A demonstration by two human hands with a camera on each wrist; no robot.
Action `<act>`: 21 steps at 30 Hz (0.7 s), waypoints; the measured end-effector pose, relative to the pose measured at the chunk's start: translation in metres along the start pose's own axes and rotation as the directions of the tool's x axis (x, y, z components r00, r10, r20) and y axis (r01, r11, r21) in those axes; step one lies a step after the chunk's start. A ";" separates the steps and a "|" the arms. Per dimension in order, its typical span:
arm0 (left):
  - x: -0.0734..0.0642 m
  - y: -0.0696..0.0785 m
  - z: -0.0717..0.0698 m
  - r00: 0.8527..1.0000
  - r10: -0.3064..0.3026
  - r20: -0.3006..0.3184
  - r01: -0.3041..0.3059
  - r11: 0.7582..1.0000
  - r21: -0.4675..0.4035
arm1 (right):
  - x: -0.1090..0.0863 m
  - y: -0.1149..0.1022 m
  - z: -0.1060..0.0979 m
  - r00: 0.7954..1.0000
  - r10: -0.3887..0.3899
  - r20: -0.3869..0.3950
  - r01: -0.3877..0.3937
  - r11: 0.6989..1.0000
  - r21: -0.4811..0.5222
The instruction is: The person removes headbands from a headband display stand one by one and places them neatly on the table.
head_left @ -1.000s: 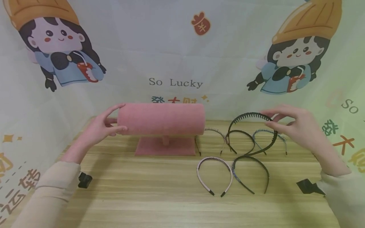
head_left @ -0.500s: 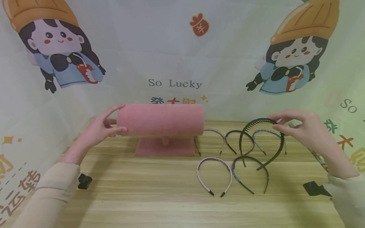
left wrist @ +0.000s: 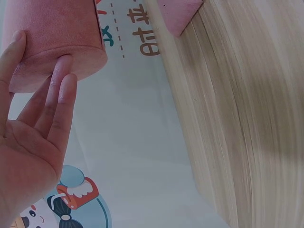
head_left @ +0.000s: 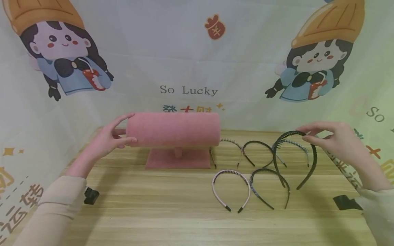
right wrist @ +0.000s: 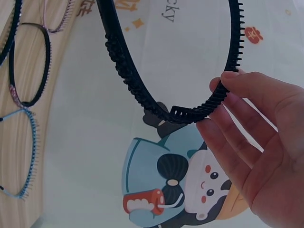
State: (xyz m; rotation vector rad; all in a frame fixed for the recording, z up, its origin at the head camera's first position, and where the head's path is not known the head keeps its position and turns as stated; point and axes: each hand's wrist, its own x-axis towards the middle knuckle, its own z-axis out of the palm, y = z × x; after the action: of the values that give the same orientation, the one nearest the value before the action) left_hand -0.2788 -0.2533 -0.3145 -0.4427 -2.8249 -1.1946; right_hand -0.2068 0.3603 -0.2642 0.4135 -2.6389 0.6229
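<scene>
At the left end of a pink velvet display stand (head_left: 173,130), my left hand (head_left: 110,136) grips its padded roll. The thumb lies along the side of the roll (left wrist: 57,28) and fingertips touch the end face in the left wrist view. On the right, my right hand (head_left: 335,140) pinches a black toothed headband (head_left: 315,159) at its top, between thumb and fingers. Its two ends hang downward over the table. A textured, braided-looking stretch shows on this black headband (right wrist: 130,78) in the right wrist view.
Several other headbands lie on the wooden table (head_left: 172,208): a pink one (head_left: 231,171) and a blue-and-black one (head_left: 254,190) in front, a black one (head_left: 258,141) and a blue one (head_left: 290,141) behind. One more is partly hidden by the stand. A printed cloth (head_left: 138,68) hangs behind.
My right hand has moved right and slightly down with the black headband, which has turned from slanted to hanging more upright. My left hand stays on the stand.
</scene>
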 end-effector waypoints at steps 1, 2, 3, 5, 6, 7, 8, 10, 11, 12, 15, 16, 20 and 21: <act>0.000 0.000 0.000 1.000 0.002 0.001 -0.002 1.000 0.000 | 0.000 0.002 -0.001 1.000 -0.010 0.003 0.010 1.000 -0.006; 0.000 0.000 0.000 1.000 0.004 0.002 -0.004 1.000 -0.001 | -0.001 0.004 -0.001 1.000 -0.013 0.002 0.013 1.000 -0.009; 0.000 0.000 0.000 1.000 0.004 0.003 -0.004 1.000 -0.001 | -0.001 0.006 -0.001 1.000 -0.016 0.002 0.016 1.000 -0.018; 0.000 -0.001 0.000 1.000 0.006 0.006 -0.006 1.000 -0.005 | -0.002 0.010 -0.001 1.000 -0.026 0.004 0.026 0.999 -0.024; 0.001 -0.001 0.000 1.000 0.005 0.007 -0.005 1.000 -0.006 | -0.003 0.012 -0.002 1.000 -0.030 0.004 0.030 0.999 -0.024; 0.001 -0.001 0.000 1.000 -0.001 0.006 0.001 1.000 -0.005 | -0.004 0.014 -0.002 0.999 -0.037 0.003 0.037 0.999 -0.021; 0.001 -0.001 -0.001 1.000 -0.006 0.003 0.006 1.000 -0.003 | -0.004 0.016 -0.001 0.999 -0.035 -0.002 0.035 0.999 -0.014; 0.001 -0.001 -0.002 1.000 -0.010 0.002 0.010 1.000 0.001 | -0.005 0.022 -0.001 0.998 -0.059 0.001 0.059 0.998 -0.006; 0.000 -0.001 -0.002 1.000 -0.011 0.001 0.011 1.000 0.004 | -0.006 0.025 -0.001 0.997 -0.071 -0.004 0.071 0.997 -0.010; 0.000 -0.001 -0.002 1.000 -0.013 -0.001 0.013 1.000 0.005 | -0.007 0.027 0.000 0.997 -0.078 -0.007 0.077 0.997 -0.016; -0.001 0.000 -0.002 1.000 -0.012 0.006 0.012 1.000 0.002 | -0.009 0.036 0.003 0.991 -0.131 0.006 0.132 0.989 -0.073; -0.002 0.000 -0.001 1.000 -0.014 0.007 0.014 1.000 -0.003 | -0.010 0.038 0.005 0.990 -0.139 0.009 0.139 0.986 -0.097; -0.003 0.001 -0.001 1.000 -0.006 0.015 0.007 1.000 -0.016 | -0.014 0.049 0.010 0.985 -0.168 0.022 0.170 0.972 -0.161; -0.003 0.002 -0.002 1.000 -0.006 0.012 0.006 1.000 -0.017 | -0.014 0.052 0.011 0.985 -0.168 0.022 0.170 0.971 -0.168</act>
State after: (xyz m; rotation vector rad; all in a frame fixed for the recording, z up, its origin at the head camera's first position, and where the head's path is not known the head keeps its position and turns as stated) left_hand -0.2755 -0.2539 -0.3126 -0.4437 -2.8297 -1.2225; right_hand -0.2167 0.4022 -0.2984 0.5821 -2.6030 0.3406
